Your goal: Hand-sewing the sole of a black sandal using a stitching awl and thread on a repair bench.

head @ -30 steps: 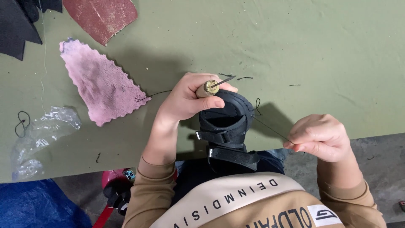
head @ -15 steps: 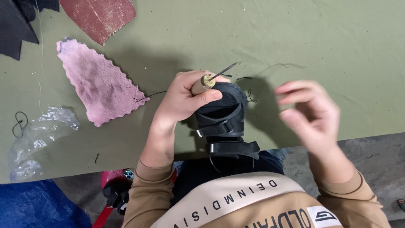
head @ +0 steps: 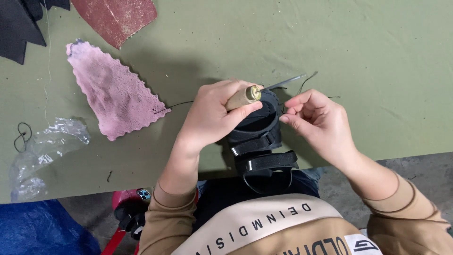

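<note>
My left hand (head: 212, 115) is closed around the wooden handle of a stitching awl (head: 245, 97), whose metal needle sticks out to the right over the table. A black strapped sandal (head: 258, 141) rests under that hand against the table's near edge. My right hand (head: 316, 123) sits just right of the sandal, with its fingertips pinched on a thin dark thread (head: 309, 80) next to the needle.
A pink jagged-edged leather piece (head: 111, 92) lies at the left on the green table (head: 377, 61). A red-brown piece (head: 115, 16) and black material (head: 19, 28) lie at the top left. Crumpled clear plastic (head: 42, 151) sits near the left edge.
My right hand has come in from the far right, where it was pulling the thread out, to the sandal's toe beside the needle. My left hand has kept the awl in place.
</note>
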